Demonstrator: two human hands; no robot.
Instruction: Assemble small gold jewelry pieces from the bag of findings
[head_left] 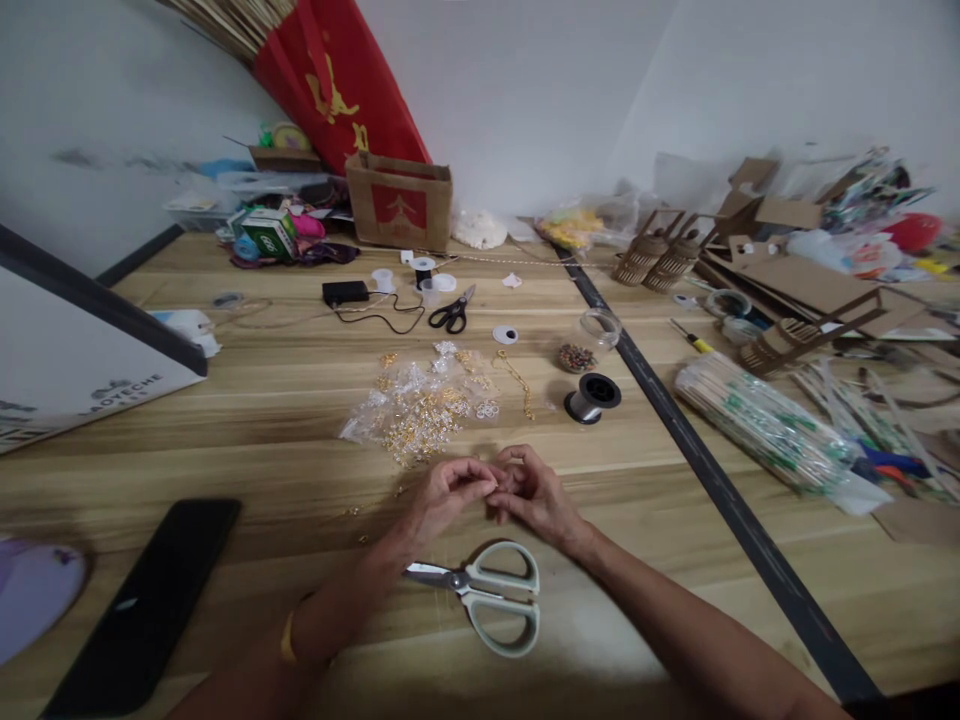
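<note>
My left hand [454, 492] and my right hand [536, 497] meet over the middle of the wooden table, fingertips together. Both are closed in a pinch; whatever lies between the fingers is too small to make out. Just beyond them is a spread pile of gold and clear beads [424, 420] with plastic bags. A gold chain [517, 385] lies to the right of that pile. Scissors with pale handles [471, 590] rest on the table just below my hands, blades pointing left. The wire spool [594, 397] stands beyond my right hand.
A black phone [150, 600] lies at the front left. Farther back are black scissors [452, 312], a bead jar [589, 345] and a paper bag [400, 203]. A dark strip [675, 440] crosses the table; wrapped sticks [765, 420] lie to its right.
</note>
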